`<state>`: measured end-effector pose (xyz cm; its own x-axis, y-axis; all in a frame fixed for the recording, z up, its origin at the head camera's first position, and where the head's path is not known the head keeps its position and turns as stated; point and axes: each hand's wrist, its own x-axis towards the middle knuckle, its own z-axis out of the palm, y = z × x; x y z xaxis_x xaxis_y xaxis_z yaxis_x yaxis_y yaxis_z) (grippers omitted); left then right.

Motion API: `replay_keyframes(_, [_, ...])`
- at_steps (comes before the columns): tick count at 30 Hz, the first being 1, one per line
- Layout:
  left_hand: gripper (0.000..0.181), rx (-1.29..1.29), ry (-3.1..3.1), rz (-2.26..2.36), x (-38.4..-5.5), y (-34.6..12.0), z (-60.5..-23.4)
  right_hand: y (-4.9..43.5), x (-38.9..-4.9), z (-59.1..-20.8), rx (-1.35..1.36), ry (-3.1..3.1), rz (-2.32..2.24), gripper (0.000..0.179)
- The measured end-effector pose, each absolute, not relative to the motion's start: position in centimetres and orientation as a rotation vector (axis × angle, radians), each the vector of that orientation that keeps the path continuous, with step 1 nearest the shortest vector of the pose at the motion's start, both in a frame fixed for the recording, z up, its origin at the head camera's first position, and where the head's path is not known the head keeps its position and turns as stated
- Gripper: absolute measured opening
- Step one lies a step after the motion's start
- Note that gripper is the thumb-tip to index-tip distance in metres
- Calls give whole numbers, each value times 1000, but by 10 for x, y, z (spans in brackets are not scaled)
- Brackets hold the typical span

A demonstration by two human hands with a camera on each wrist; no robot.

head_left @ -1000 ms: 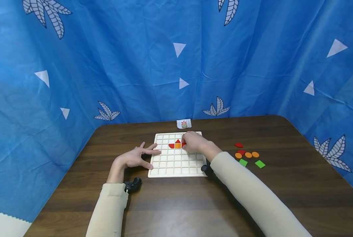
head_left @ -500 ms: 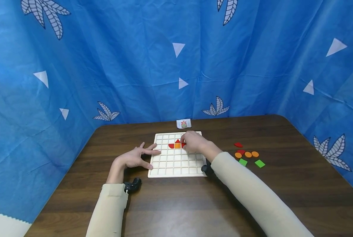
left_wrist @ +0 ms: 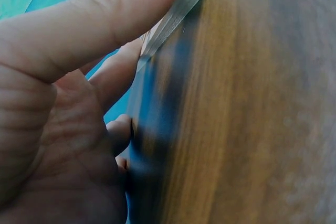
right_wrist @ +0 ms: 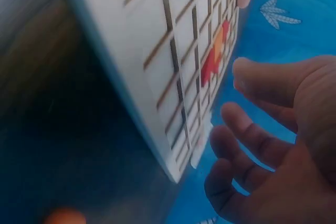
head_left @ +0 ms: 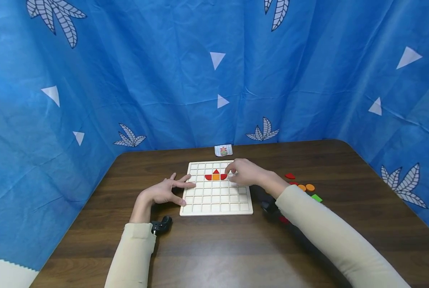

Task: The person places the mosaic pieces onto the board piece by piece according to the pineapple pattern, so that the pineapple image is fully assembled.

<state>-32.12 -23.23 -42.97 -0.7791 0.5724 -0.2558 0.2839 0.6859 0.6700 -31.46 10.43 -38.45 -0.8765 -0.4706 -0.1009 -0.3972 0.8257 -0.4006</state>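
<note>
A white grid board [head_left: 214, 200] lies on the table. My left hand [head_left: 162, 192] rests at its left edge with fingers spread; the left wrist view shows the thumb [left_wrist: 121, 14] against the board's rim. In the upper middle squares sit an orange square piece [head_left: 216, 177], a red triangle [head_left: 216, 171] above it, and red quarter-round pieces on its left [head_left: 208, 177] and right [head_left: 223, 177]. Just right of that last piece, my right hand [head_left: 249, 173] hovers over the board. In the right wrist view its fingers [right_wrist: 247, 135] are loosely bent and apart, holding nothing.
A small card with a flower picture [head_left: 223, 150] lies behind the board. Loose red [head_left: 290, 176], orange [head_left: 310, 187] and green [head_left: 316, 198] pieces lie to the right, partly hidden by my right forearm. Another red piece [head_left: 284, 219] shows beside that sleeve. A blue curtain [head_left: 185, 80] hangs behind the table.
My right hand has drawn off to the right, leaving the right red quarter-round piece uncovered on the board. Its forearm now covers some loose pieces. My left hand has not moved.
</note>
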Motion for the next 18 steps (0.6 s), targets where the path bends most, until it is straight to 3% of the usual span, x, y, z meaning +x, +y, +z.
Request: replay_keyframes(18, [69, 669, 2452, 851, -321, -233, -429, 224, -305, -372, -693, 2834, -560, 28])
